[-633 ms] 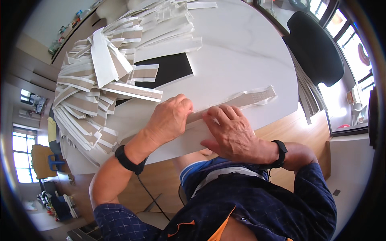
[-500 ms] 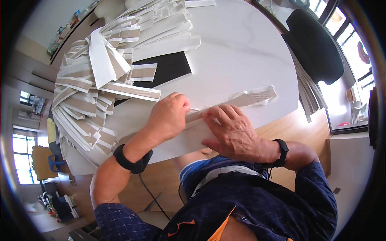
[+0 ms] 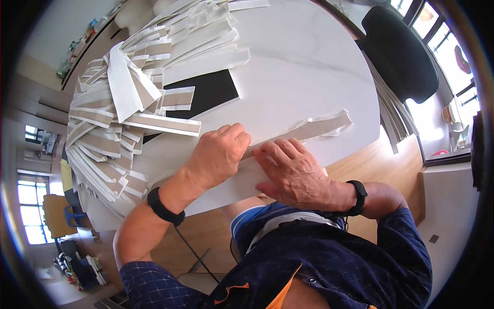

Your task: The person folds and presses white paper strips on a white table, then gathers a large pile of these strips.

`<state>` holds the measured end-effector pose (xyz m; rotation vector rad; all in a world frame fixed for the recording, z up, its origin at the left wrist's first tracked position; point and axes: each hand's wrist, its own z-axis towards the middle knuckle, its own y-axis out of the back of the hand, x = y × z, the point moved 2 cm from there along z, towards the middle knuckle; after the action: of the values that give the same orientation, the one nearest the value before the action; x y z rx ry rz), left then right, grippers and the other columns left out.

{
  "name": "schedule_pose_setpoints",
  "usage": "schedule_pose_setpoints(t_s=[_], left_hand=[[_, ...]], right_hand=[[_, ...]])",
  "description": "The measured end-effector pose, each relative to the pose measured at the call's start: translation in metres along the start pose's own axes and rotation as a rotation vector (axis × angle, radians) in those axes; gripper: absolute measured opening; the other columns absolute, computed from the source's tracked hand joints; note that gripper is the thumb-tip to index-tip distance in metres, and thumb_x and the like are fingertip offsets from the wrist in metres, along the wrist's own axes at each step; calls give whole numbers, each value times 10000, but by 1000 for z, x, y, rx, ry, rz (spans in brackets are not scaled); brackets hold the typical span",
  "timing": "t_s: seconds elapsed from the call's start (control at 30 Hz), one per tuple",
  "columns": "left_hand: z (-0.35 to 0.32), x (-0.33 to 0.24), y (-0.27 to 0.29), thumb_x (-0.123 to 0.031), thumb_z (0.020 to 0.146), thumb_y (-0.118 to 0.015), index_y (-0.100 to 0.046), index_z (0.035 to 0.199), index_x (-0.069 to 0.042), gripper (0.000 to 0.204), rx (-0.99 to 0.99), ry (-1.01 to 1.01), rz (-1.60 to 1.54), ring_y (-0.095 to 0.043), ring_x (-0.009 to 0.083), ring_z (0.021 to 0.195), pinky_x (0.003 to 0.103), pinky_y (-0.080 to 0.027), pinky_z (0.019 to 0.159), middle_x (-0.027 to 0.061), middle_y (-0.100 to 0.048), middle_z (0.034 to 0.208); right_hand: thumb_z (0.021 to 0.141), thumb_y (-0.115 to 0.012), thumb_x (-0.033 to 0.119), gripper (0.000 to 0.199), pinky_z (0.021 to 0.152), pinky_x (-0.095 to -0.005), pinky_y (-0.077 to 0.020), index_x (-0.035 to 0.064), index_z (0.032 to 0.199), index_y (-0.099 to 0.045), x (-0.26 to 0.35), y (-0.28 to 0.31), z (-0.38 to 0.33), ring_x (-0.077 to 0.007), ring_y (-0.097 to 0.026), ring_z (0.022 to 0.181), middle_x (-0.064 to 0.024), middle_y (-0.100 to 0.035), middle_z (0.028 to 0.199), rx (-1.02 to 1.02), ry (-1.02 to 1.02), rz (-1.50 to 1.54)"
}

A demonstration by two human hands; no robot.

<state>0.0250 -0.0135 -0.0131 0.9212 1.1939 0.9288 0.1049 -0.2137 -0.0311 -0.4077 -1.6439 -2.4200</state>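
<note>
A long beige strip point(image 3: 321, 127) with ribbed marks and thin white edging lies slantwise along the front of the table, partly covered by my hands. My left hand point(image 3: 218, 154) is closed in a pinch at the strip's white edge; what lies between its fingertips is mostly hidden. Just to the right, my right hand point(image 3: 296, 172) has its bent fingers on the strip, holding it against the tabletop, with the thumb apart and lower. A large heap of similar beige-and-white strips point(image 3: 105, 116) spreads over the left side, one strip point(image 3: 164, 123) jutting toward my left hand.
A black flat sheet point(image 3: 208, 92) lies partly under the heap on the white table point(image 3: 309, 67). Pale strips point(image 3: 206, 56) fan out at the far left. Beyond the right edge stands a black chair point(image 3: 399, 54), with long strips point(image 3: 393, 113) hanging near it.
My left hand has shifted slightly right along the strip, closer to the right hand. My right hand has moved slightly left and keeps its fingers on the strip. The whole view has shifted slightly.
</note>
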Motion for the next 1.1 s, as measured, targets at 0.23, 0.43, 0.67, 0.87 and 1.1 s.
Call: schedule_pose_setpoints(t_s=[0.23, 0.43, 0.67, 0.87, 1.1], left_hand=[[7, 7, 3, -94, 936, -698, -670, 995, 13, 125, -5, 333, -278, -685, 347, 872, 397, -559, 744, 152, -685, 933], [11, -3, 3, -39, 931, -692, -701, 953, 10, 55, -82, 57, -260, -696, 330, 890, 396, -565, 748, 150, -697, 942], [15, -5, -2, -76, 924, -693, -685, 923, 2, 78, -94, 6, -20, -688, 378, 882, 445, -569, 759, 174, -700, 965], [21, -2, 0, -88, 907, -705, -694, 937, 2, 96, 3, 347, -345, -692, 382, 884, 445, -569, 779, 179, -702, 973], [25, -10, -7, -49, 928, -679, -708, 974, 8, 79, -90, -20, -149, -673, 326, 796, 389, -552, 716, 152, -694, 967]], right_hand=[[877, -799, 380, 699, 1004, -427, -467, -96, 1338, -579, -1, 1, -1, -313, -554, 1155, -163, -569, 1213, -11, 12, -8], [872, -807, 374, 685, 995, -428, -461, -89, 1325, -584, 0, 0, 0, -307, -550, 1157, -154, -569, 1197, -44, 12, 17], [864, -811, 380, 678, 978, -420, -458, -83, 1305, -586, -1, -2, -1, -300, -547, 1142, -148, -562, 1178, -49, 15, 13], [860, -814, 373, 665, 962, -416, -457, -92, 1281, -591, -3, -2, -2, -302, -547, 1134, -153, -561, 1177, -66, 25, 25], [859, -819, 364, 654, 947, -414, -453, -92, 1272, -595, -2, -4, -2, -303, -542, 1125, -159, -562, 1194, -32, 6, 35]])
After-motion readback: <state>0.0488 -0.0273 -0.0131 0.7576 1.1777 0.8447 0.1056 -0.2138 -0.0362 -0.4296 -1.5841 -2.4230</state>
